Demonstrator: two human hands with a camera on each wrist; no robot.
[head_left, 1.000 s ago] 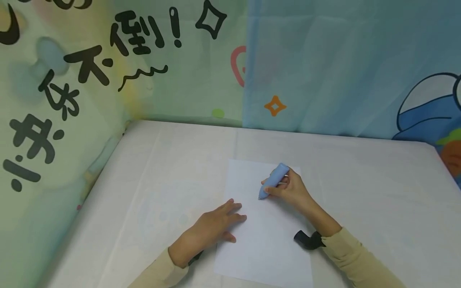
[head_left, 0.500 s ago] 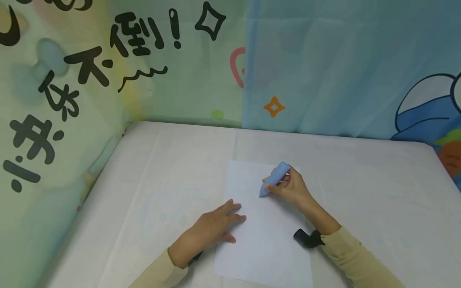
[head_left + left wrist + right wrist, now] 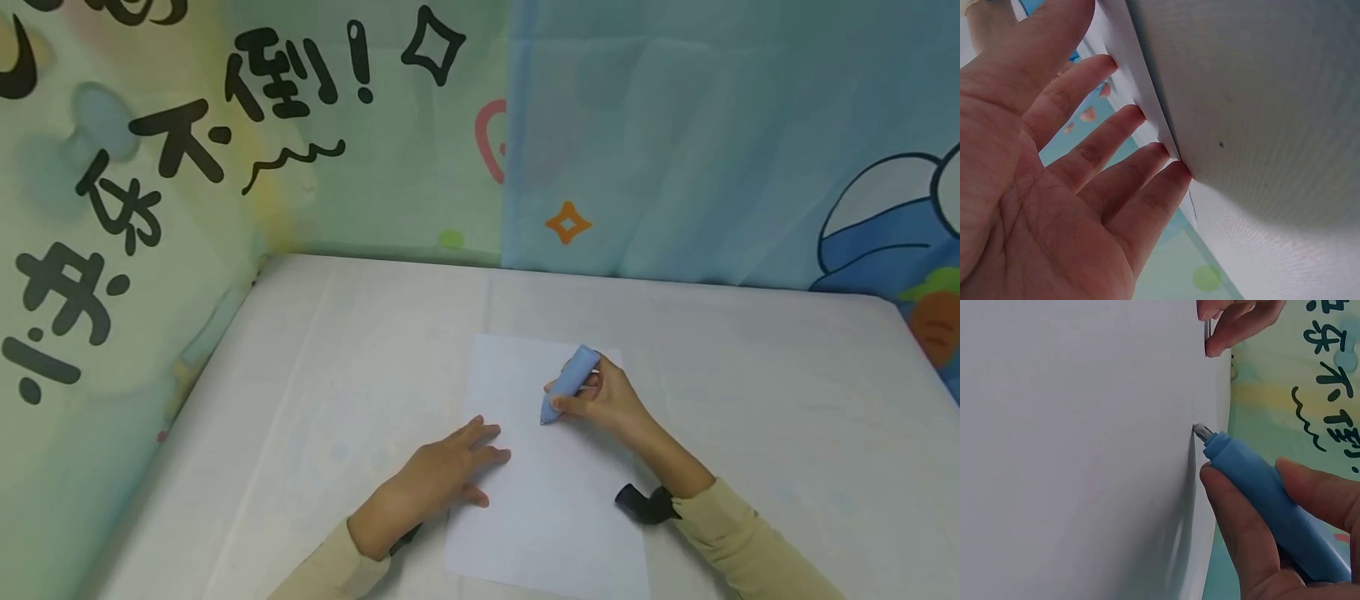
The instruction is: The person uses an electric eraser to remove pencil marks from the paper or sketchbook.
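Observation:
A white sheet of paper [image 3: 551,517] lies in the middle of the table. My right hand [image 3: 611,398] grips a thick light-blue pen-shaped tool [image 3: 572,377] between thumb and fingers. In the right wrist view, its short grey metal tip [image 3: 1202,430] meets the sheet's surface; the tool leans back from it. My left hand [image 3: 442,473] lies with spread fingers over the sheet's left edge. Its fingertips [image 3: 1180,170] touch the paper near that edge in the left wrist view, with nothing held in the palm.
A white cloth covers the table [image 3: 360,333]. Printed curtains, one green [image 3: 390,192] and one blue [image 3: 675,150], stand along its left and far sides. A black wrist mount [image 3: 643,504] sticks out below my right sleeve.
The blue tool in my right hand has shifted slightly toward me over the sheet, after a small move away. My left hand stays at the paper's edge.

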